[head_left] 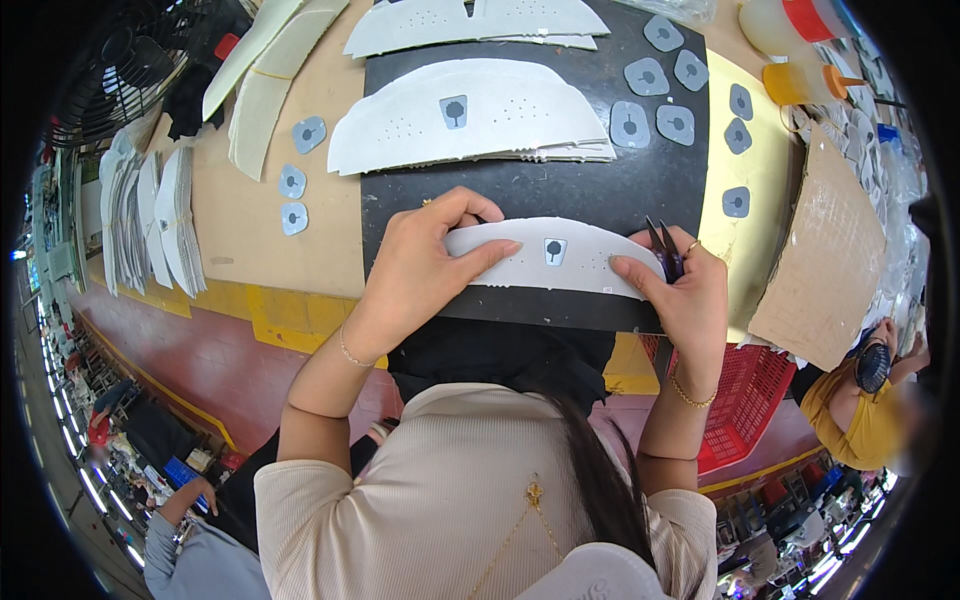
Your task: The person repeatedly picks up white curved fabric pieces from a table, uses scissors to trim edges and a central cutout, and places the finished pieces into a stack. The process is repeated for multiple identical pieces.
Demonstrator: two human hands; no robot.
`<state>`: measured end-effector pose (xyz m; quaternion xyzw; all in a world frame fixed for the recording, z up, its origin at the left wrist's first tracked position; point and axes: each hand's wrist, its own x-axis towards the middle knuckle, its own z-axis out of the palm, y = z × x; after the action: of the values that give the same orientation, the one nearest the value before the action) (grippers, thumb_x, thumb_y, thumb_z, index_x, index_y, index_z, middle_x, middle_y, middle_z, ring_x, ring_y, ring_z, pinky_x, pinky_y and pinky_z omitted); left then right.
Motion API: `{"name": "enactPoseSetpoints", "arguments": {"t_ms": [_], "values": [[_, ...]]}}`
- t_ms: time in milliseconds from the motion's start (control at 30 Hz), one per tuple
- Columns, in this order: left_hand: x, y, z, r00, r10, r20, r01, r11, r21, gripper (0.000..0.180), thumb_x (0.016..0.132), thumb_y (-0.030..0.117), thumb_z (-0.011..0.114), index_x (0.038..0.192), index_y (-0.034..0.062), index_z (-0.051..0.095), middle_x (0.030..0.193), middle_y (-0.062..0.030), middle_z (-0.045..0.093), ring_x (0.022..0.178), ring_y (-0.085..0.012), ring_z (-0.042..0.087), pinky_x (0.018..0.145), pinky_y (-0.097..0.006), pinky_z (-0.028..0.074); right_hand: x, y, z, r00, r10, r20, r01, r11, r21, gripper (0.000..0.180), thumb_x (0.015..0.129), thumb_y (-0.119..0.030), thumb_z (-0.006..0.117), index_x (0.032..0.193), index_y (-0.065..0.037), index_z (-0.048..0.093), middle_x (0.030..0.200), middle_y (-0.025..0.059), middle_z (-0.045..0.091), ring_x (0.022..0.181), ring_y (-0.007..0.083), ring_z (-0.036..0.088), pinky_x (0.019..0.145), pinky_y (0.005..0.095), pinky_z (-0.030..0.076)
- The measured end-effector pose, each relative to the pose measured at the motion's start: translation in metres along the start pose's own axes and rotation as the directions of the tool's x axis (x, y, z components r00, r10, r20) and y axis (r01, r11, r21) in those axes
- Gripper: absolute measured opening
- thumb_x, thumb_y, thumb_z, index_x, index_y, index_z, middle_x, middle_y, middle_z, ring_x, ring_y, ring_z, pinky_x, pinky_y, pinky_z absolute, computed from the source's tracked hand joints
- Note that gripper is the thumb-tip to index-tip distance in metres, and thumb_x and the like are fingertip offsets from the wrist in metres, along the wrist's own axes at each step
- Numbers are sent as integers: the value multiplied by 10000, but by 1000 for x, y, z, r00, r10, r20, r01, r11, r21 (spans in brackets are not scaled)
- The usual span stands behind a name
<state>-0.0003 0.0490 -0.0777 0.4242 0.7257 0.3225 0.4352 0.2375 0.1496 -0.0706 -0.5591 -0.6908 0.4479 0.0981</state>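
A white curved panel (590,262) with tiny punched holes and a dark tree emblem (554,251) at its middle is held between my two hands, just above the near edge of a black mat (540,309). My left hand (425,255) pinches its left end, thumb on the front face. At the other end my right hand (690,285) grips the panel with the thumb in front. Tucked in that same hand is a dark two-pointed tool (668,258), like tweezers or snips, points upward. The fingers behind the panel are mostly hidden.
Stacks of similar white panels (390,130) lie beyond my hands. Several grey-blue patches (630,124) are spread on the mat, the yellow sheet (735,270) and the tan tabletop (230,225). Bottles (800,84) and cardboard (825,250) are at right; a red basket (740,400) sits below.
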Motion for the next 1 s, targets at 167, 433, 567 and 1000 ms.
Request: {"name": "enactPoseSetpoints", "arguments": {"t_ms": [167,433,567,1000], "values": [[0,0,0,1000,5,1,-5,1000,-4,265,811,173,827,992,40,688,762,-19,667,542,-32,529,451,-180,388,0,0,1,1000,11,-1,-11,1000,7,294,766,-216,848,933,-8,724,588,11,570,535,61,472,510,235,396],[1,1,-1,1000,-18,3,18,1000,-11,262,807,161,829,988,36,686,772,-21,671,527,-29,513,444,-182,376,0,1,1,1000,5,-4,-5,1000,-7,308,760,-227,851,942,-11,729,576,22,572,521,67,479,506,240,402],[2,-2,-1,1000,-14,5,14,1000,-28,258,807,156,829,985,36,686,777,-23,673,523,-28,509,438,-180,370,-1,1,1,1000,-8,-6,8,1000,-22,310,761,-233,850,939,-10,729,576,30,581,518,72,492,507,242,408],[3,0,-1,1000,0,13,1,1000,-15,255,810,156,824,984,33,685,763,-22,675,525,-24,510,433,-182,369,-1,0,1,1000,5,-2,-5,1000,-31,312,761,-234,850,940,-7,731,574,30,581,513,73,493,508,239,406]]}}
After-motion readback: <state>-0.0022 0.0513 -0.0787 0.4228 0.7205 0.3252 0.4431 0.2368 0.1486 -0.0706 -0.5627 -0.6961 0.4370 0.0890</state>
